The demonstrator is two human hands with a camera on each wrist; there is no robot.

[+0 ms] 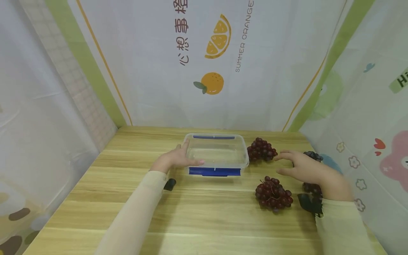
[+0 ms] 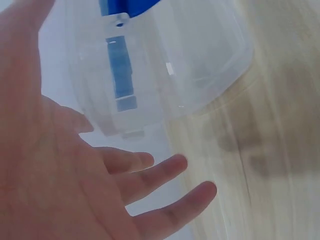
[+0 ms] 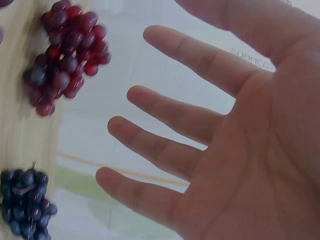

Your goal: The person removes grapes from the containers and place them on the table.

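A clear plastic food container (image 1: 215, 150) with blue clips stands on the wooden table, its inside bare. My left hand (image 1: 176, 157) is at its left end, thumb and index finger reaching over the rim. In the left wrist view the other fingers (image 2: 160, 172) are stretched out beside the container wall (image 2: 200, 65). My right hand (image 1: 301, 166) hovers palm down with straight, spread fingers, holding nothing. It is near a bunch of red grapes (image 1: 261, 149) beside the container. A second red bunch (image 1: 274, 194) lies nearer to me.
Dark grapes (image 1: 313, 155) lie beyond the right hand; more dark-red grapes (image 1: 312, 188) are partly hidden by the right forearm. Small dark pieces show beside both wrists. Printed cloth (image 1: 267, 88) hangs behind the wooden table (image 1: 204, 219) and at both sides.
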